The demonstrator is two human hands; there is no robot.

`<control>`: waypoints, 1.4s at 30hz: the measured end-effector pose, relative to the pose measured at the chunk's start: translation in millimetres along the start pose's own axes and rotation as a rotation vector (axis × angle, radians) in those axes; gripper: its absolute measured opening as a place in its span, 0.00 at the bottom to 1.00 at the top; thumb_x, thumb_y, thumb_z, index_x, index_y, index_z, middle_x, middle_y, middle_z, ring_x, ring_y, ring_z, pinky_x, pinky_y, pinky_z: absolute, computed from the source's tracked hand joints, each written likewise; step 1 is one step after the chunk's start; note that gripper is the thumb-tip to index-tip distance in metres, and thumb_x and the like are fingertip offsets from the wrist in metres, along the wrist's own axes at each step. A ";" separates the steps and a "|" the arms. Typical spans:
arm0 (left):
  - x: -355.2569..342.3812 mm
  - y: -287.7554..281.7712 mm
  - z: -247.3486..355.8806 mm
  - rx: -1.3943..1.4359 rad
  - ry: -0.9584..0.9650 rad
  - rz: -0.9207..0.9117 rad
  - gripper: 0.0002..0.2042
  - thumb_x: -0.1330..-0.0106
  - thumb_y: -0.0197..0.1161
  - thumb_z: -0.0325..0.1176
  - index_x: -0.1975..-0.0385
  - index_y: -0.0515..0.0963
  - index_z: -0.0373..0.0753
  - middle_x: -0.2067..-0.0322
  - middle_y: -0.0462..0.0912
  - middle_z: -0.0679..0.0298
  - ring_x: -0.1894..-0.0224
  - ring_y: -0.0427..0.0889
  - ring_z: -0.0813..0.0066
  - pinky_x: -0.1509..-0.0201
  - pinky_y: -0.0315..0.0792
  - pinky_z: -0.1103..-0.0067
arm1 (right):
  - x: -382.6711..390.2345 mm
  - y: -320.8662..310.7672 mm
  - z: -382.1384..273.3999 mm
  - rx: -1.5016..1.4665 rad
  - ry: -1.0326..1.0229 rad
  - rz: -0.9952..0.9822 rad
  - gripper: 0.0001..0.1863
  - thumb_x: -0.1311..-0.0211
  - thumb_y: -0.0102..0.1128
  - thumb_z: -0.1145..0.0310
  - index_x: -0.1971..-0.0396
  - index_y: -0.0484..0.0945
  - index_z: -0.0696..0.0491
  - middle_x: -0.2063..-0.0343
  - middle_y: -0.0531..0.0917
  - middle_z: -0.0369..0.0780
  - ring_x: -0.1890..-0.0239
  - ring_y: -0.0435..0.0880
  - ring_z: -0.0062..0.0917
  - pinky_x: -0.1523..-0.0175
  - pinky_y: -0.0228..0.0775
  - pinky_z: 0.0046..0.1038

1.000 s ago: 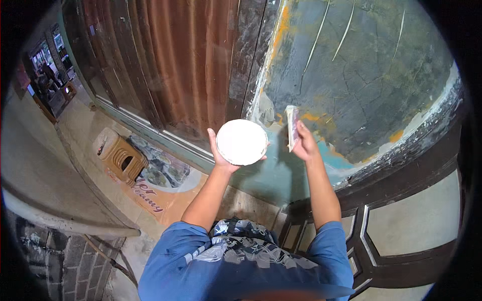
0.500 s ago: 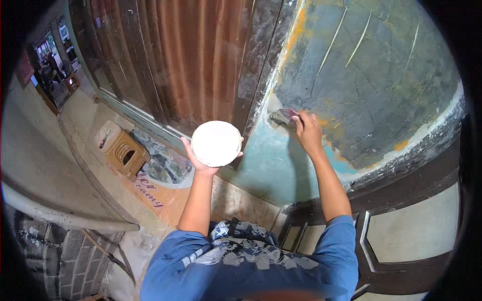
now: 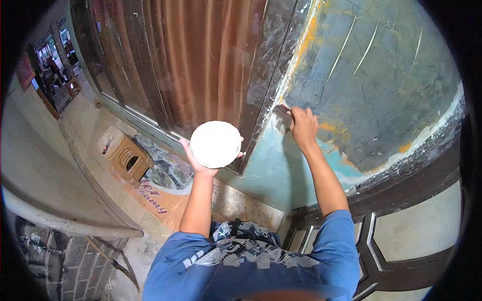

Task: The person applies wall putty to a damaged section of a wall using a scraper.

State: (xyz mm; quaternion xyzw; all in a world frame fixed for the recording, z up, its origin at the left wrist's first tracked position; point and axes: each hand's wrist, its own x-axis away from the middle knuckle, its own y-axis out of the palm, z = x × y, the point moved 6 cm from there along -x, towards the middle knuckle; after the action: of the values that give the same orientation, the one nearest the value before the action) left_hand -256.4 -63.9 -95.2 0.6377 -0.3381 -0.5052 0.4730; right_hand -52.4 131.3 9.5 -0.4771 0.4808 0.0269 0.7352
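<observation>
Two things are filling my grip before a patchy, grey-and-turquoise painted wall (image 3: 381,95).
My left hand (image 3: 202,168) is cupping a round white container (image 3: 216,144); my right hand (image 3: 304,128) is clasping a flat, dark hand scraper (image 3: 283,111) at the wall, just beside a dark wooden frame (image 3: 266,65).

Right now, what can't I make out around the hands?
All in the head view:
Left hand: most fingers, hidden behind the white round object.
That white round object: surface detail, washed out by brightness.
Flat tool: its gripped end, covered by the right hand.
Small item on the stool: too small to identify.
Wall: its top, cut off by the upper edge.
</observation>
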 end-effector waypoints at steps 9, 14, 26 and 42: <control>-13.1 -6.6 3.9 -0.199 -0.024 0.054 0.55 0.46 0.39 0.85 0.28 0.58 0.45 0.30 0.59 0.39 0.36 0.63 0.19 0.46 0.64 0.25 | 13.7 9.3 -2.0 0.040 -0.038 -0.018 0.04 0.36 0.60 0.65 0.63 0.79 0.46 0.66 0.85 0.35 0.62 0.78 0.37 0.59 0.68 0.42; -16.0 -9.2 1.0 -0.134 -0.081 0.032 0.56 0.48 0.41 0.85 0.28 0.58 0.45 0.30 0.59 0.39 0.36 0.63 0.19 0.46 0.63 0.24 | 1.3 -12.0 -1.3 -0.054 0.035 0.035 0.04 0.39 0.61 0.67 0.65 0.79 0.48 0.66 0.84 0.36 0.62 0.78 0.37 0.60 0.68 0.41; -15.2 -10.0 -0.2 -0.171 -0.060 0.013 0.55 0.46 0.39 0.85 0.28 0.59 0.43 0.31 0.61 0.40 0.36 0.65 0.22 0.47 0.65 0.25 | -8.1 -19.0 -4.1 -0.027 0.059 0.046 0.05 0.40 0.62 0.68 0.64 0.81 0.47 0.68 0.83 0.35 0.62 0.77 0.37 0.60 0.67 0.40; -13.7 -12.1 -2.7 -0.172 -0.073 0.056 0.55 0.46 0.40 0.85 0.28 0.59 0.43 0.32 0.61 0.36 0.38 0.66 0.18 0.49 0.66 0.25 | 5.4 -13.9 -5.8 -0.072 -0.001 0.048 0.06 0.38 0.63 0.63 0.67 0.80 0.48 0.71 0.83 0.36 0.65 0.78 0.38 0.63 0.67 0.41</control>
State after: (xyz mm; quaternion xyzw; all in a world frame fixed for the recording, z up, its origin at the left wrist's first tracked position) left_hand -257.9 -46.8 -102.0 0.5661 -0.3281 -0.5421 0.5273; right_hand -46.5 117.2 14.5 -0.4915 0.4904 0.0618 0.7171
